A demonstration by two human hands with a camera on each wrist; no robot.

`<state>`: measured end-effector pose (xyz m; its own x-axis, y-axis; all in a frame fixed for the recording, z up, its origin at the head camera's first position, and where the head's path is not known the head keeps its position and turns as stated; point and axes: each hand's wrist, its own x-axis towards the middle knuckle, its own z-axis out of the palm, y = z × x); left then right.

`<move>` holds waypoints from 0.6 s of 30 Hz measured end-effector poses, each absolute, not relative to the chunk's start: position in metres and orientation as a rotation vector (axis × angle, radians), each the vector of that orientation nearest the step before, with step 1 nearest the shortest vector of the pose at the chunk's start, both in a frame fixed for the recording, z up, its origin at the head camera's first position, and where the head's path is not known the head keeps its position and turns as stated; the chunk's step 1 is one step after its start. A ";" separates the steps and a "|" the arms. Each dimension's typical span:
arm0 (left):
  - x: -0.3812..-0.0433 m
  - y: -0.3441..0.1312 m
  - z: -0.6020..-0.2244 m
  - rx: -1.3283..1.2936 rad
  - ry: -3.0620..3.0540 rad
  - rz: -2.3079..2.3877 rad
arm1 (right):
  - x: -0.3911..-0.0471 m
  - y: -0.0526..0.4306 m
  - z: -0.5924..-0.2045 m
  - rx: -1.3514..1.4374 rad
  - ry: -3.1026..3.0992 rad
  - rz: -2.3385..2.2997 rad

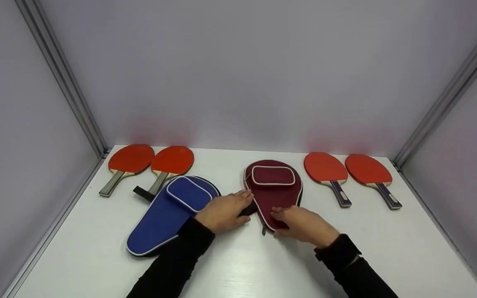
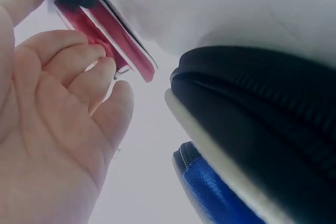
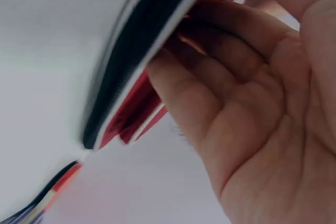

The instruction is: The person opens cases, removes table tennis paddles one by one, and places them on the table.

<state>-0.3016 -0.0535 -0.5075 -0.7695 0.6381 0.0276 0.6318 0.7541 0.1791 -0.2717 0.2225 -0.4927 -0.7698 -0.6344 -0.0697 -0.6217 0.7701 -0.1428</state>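
Observation:
A maroon table tennis bat case (image 1: 276, 194) with white piping and a front pocket lies in the middle of the table, its narrow end toward me. My left hand (image 1: 224, 211) is at its left edge, fingertips close to the piping. A black strap (image 1: 248, 208) shows between the left thumb and fingers; whether they touch it I cannot tell. My right hand (image 1: 304, 225) rests with its fingers on the narrow lower part of the maroon case, seen close in the right wrist view. Left of my left hand lies a blue bat case (image 1: 162, 223) with a black zip side.
Two red bats lie at the back left, the outer bat (image 1: 131, 159) and the inner bat (image 1: 173, 160), whose handle reaches the blue case. At the back right lie another red bat (image 1: 325, 166) and a fourth bat (image 1: 369, 169). Pale walls (image 1: 238, 82) enclose the table.

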 end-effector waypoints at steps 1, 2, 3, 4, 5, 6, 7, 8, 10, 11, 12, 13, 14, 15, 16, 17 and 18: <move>-0.302 -0.053 -0.508 1.056 2.914 0.278 | -0.275 0.226 -0.494 -1.027 2.859 -0.182; -0.301 -0.054 -0.507 1.054 2.916 0.285 | -0.278 0.229 -0.496 -1.038 2.875 -0.190; -0.301 -0.054 -0.507 1.051 2.918 0.290 | -0.281 0.231 -0.497 -1.048 2.894 -0.196; -0.301 -0.054 -0.507 1.046 2.919 0.294 | -0.283 0.234 -0.499 -1.046 2.916 -0.206; -0.301 -0.054 -0.507 1.041 2.918 0.298 | -0.286 0.235 -0.501 -1.040 2.941 -0.213; -0.301 -0.054 -0.507 1.034 2.914 0.303 | -0.288 0.237 -0.503 -1.020 2.967 -0.227; -0.301 -0.054 -0.506 1.026 2.910 0.302 | -0.291 0.238 -0.506 -1.000 2.996 -0.237; -0.301 -0.055 -0.506 1.019 2.903 0.303 | -0.293 0.239 -0.507 -0.973 3.021 -0.252; -0.301 -0.055 -0.504 1.010 2.892 0.306 | -0.296 0.241 -0.511 -0.898 3.059 -0.290; -0.301 -0.056 -0.504 1.008 2.889 0.310 | -0.297 0.242 -0.511 -0.870 3.075 -0.301; -0.302 -0.057 -0.503 1.004 2.887 0.322 | -0.298 0.243 -0.512 -0.848 3.083 -0.318; -0.302 -0.058 -0.501 1.002 2.891 0.333 | -0.299 0.244 -0.511 -0.834 3.088 -0.335; -0.302 -0.059 -0.500 1.000 2.897 0.351 | -0.299 0.245 -0.510 -0.818 3.088 -0.357; -0.303 -0.061 -0.498 0.996 2.908 0.373 | -0.299 0.246 -0.508 -0.803 3.092 -0.376; -0.303 -0.063 -0.495 0.989 2.922 0.393 | -0.298 0.247 -0.505 -0.783 3.094 -0.394; -0.303 -0.065 -0.493 0.981 2.944 0.413 | -0.298 0.249 -0.502 -0.759 3.098 -0.411; -0.304 -0.067 -0.491 0.973 2.967 0.436 | -0.298 0.251 -0.497 -0.733 3.104 -0.427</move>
